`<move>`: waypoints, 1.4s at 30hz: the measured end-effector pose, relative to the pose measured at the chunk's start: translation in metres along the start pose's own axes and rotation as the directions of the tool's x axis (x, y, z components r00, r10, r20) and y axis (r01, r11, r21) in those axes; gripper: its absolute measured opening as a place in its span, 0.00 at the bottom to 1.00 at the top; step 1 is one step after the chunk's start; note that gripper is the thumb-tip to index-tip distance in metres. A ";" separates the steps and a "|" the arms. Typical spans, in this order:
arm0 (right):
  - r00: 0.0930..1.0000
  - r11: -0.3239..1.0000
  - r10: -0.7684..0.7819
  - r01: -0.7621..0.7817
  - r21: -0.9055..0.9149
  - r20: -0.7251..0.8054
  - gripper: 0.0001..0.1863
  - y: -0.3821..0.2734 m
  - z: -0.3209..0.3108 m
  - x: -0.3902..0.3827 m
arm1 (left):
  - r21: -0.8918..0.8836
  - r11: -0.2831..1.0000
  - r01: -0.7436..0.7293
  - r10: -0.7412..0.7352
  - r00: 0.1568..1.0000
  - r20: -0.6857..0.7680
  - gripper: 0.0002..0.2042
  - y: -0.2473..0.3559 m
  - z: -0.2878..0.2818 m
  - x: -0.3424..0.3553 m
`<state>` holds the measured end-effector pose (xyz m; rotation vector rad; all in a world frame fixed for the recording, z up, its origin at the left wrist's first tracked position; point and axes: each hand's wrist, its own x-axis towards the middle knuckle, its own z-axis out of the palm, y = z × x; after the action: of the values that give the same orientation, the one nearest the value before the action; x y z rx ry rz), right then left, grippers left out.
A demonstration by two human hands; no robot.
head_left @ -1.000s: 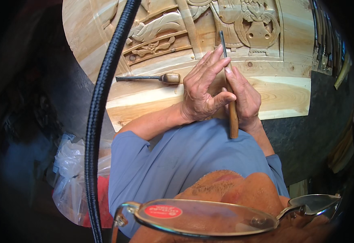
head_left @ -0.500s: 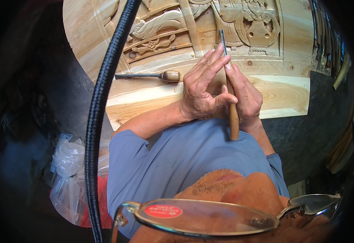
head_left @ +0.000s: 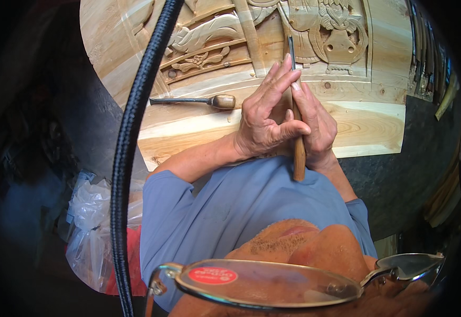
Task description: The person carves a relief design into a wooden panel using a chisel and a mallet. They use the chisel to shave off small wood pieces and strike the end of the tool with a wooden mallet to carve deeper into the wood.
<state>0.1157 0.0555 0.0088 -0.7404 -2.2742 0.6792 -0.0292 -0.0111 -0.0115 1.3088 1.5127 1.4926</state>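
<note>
A carving gouge (head_left: pixel 299 158) stands between my two hands, its narrow metal blade pointing away and its wooden handle end close to my shirt. My left hand (head_left: pixel 262 113) presses on it from the left, fingertips near the base of the blade and thumb across the handle. From the right, my right hand (head_left: pixel 317 124) supports the handle along its fingers; part of its grip is hidden. Beyond the blade tip lies a carved wooden panel (head_left: pixel 346 90) with scrollwork, a flower and an animal-like head in relief. A second chisel (head_left: pixel 222 101) with a rounded wooden handle rests on the panel, left of my left hand.
A row of long, slim tools (head_left: pixel 425 53) lies along the panel's far right edge. A black braided cable (head_left: pixel 127 148) hangs across the left of the view. Below left is a clear plastic bag (head_left: pixel 90 211) over something red (head_left: pixel 132 259).
The gouge's handle end has swung slightly left, bringing the tool more upright in view. My right hand has shifted a little left with it; my left hand has hardly moved.
</note>
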 end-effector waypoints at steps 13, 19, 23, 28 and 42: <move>0.999 1.000 0.003 -0.002 0.007 -0.037 0.21 0.002 0.005 0.007 | -0.133 0.985 0.110 -0.106 0.993 0.043 0.50 0.000 -0.001 0.002; 0.999 1.000 0.008 -0.007 0.025 -0.043 0.22 0.003 0.006 0.015 | -0.228 0.962 0.149 -0.145 0.989 0.033 0.51 0.000 0.004 0.006; 0.998 1.000 -0.011 0.011 0.008 -0.056 0.22 0.006 0.007 0.021 | -0.243 0.959 0.144 -0.149 0.989 -0.002 0.52 0.001 0.007 0.010; 1.000 1.000 0.008 -0.008 0.023 -0.007 0.22 0.005 -0.005 0.015 | -0.050 0.999 0.008 -0.008 1.000 -0.001 0.53 -0.002 0.002 0.009; 1.000 0.999 0.006 -0.006 0.034 -0.001 0.22 0.005 -0.006 0.014 | -0.033 0.999 -0.021 0.022 1.000 0.011 0.50 -0.001 -0.002 0.010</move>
<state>0.1127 0.0701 0.0159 -0.7311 -2.2546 0.7184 -0.0342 -0.0023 -0.0098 1.3161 1.4658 1.5150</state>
